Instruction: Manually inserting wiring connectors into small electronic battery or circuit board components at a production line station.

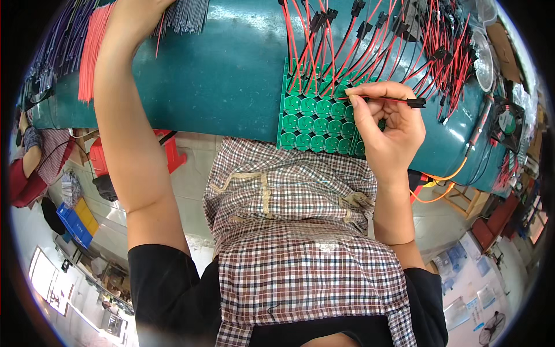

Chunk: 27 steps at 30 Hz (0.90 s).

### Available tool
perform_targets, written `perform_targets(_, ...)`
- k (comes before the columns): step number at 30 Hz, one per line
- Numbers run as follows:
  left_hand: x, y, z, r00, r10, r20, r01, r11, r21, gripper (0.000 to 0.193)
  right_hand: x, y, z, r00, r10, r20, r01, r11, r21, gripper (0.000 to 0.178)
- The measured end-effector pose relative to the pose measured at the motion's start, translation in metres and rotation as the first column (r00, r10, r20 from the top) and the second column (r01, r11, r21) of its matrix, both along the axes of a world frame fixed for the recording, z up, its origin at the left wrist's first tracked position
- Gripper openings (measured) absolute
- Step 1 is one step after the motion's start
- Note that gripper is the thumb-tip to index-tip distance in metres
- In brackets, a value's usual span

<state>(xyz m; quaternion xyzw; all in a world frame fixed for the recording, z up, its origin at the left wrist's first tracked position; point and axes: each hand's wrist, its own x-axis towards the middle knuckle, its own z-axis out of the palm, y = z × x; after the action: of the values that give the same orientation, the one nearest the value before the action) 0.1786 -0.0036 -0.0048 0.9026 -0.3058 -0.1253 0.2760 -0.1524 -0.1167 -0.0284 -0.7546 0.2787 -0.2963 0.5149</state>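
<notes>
The right hand (393, 118) is pinching a red-and-black wire lead (378, 98) between thumb and forefinger, the other fingers curling toward the palm; a black plug (416, 103) is forming the lead's right-hand end, and its left end is reaching over a sheet of green circuit boards (318, 124). Whether that end is touching a board cannot be told. The sheet is lying at the near edge of a teal table (219, 87), its round boards sitting in rows and bearing small pale marks too fine to read. Other red and black wires (347, 55) are running from the upper rows toward the far side, many ending in black plugs. The left hand is reaching to the upper edge of the view, beside a bundle of grey wires (188, 14); its fingers are running out of view, so its grip cannot be told. Pink wires (92, 63) are lying left of its wrist. At the right, a black fan (507, 122) is carrying a green hub label whose print is too small to make out, and a soldering iron (481, 124) is lying near it. A blue crate (74, 224) on the left is showing pale marks on its side. The person is wearing a checked apron (306, 248).
</notes>
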Motion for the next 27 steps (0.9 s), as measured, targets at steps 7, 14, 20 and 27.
perform_targets(7, -0.004, 0.004, 0.003, 1.000, 0.000, 0.028, 0.001, 0.998, -0.064, 0.017, 0.000, 0.001, -0.002, 1.000, 0.010, 0.008, -0.009, 0.999, -0.048, 0.017)
perform_targets(14, 0.001, 0.041, 0.001, 0.987, 0.075, -0.144, -0.114, 0.952, -0.284, 0.031, 0.001, -0.001, 0.002, 0.999, 0.035, -0.015, -0.037, 0.994, -0.099, 0.018)
perform_targets(20, -0.079, 0.044, 0.022, 0.976, -0.018, -0.219, -0.089, 0.877, -0.471, 0.024, -0.001, -0.002, 0.003, 0.999, 0.032, -0.040, -0.037, 0.991, -0.132, 0.019)
perform_targets(27, -0.144, 0.057, 0.007, 0.974, -0.105, -0.203, 0.007, 0.901, -0.434, 0.012, 0.000, -0.003, 0.004, 0.997, 0.049, -0.064, -0.061, 0.979, -0.197, 0.020)
